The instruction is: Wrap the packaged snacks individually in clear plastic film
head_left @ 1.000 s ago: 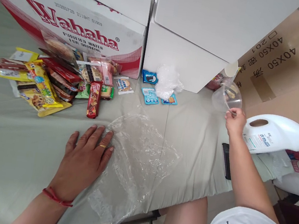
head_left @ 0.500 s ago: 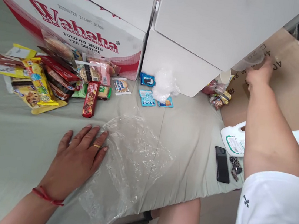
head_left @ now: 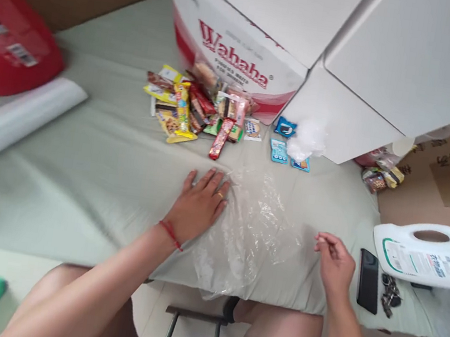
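The left hand (head_left: pixel 197 209) lies flat on the grey-green cloth of the desk (head_left: pixel 93 171), palm down, with its fingers straight and spread apart; the side with the thumb touches the edge of a clear plastic bag (head_left: pixel 244 239). This bag is thin, wrinkled and shiny, and it is laid out flat between the two hands, its lower end reaching the desk's front border. The right hand (head_left: pixel 335 264) is near the right side of the bag, with the fingers bent inward and the thumb close to them; I cannot tell whether they are fully closed or pinch something small. Beyond the left hand is a loose heap of glossy snack packets (head_left: pixel 194 107), with a narrow red bar (head_left: pixel 221 139) at its front, before the printed cardboard carton (head_left: pixel 233 57). To the right of the heap, small blue sachets (head_left: pixel 279 151) lie around a soft, crumpled white plastic bundle (head_left: pixel 308 138). A flat black phone (head_left: pixel 368 282) lies just beside metal keys (head_left: pixel 391 296), near a smooth white plastic bottle (head_left: pixel 434 264) with a handle opening.
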Available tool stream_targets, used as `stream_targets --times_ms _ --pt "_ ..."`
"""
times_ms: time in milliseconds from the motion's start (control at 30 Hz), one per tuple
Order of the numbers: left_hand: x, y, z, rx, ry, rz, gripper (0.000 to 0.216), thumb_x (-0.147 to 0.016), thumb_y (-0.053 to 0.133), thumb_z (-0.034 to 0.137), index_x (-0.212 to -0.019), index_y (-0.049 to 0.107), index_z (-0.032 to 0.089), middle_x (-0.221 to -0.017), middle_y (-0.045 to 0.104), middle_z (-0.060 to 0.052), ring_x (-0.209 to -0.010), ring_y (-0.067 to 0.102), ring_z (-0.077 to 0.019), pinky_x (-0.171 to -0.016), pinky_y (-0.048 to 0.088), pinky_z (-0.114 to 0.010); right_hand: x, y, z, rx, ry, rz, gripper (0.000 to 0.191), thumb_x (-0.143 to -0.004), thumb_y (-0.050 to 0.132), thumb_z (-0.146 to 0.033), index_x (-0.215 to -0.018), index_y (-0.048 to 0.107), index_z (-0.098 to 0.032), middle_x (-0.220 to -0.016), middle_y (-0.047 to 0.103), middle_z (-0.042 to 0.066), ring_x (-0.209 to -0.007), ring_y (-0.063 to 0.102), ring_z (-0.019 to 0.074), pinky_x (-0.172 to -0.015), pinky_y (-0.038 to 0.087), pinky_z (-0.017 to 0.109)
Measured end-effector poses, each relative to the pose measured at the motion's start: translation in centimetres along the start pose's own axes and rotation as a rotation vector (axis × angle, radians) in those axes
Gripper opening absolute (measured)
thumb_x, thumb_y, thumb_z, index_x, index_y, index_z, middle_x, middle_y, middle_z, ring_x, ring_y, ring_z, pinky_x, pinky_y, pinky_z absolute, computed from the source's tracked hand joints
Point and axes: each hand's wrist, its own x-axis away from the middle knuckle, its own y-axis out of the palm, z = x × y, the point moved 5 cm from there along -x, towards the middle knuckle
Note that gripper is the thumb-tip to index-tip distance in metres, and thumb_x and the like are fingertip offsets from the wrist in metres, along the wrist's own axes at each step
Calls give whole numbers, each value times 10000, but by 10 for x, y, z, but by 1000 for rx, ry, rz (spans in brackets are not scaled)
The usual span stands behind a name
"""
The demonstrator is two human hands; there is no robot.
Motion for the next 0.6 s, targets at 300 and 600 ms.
stream_targets --times_ms 300,600 --pt "1 -1 -4 103 15 -49 539 -1077 233 382 -1501 501 186 -1634 392 -136 -1536 312 -315 -1213 102 -720 40 93 -77 376 -619 -464 477 -1054 437 -395 -1513 493 -276 -1548 520 91 -1467 439 273 -1210 345 571" --pt "2 -2 -17 108 -14 -44 554 -1084 190 411 -1550 429 228 -1661 337 -120 -1538 309 -282 -1201 -18 -740 -3 71 -22 519 -321 -235 611 -1071 229 -508 -1539 457 -186 -1599 433 160 -1508 359 304 -1202 312 621"
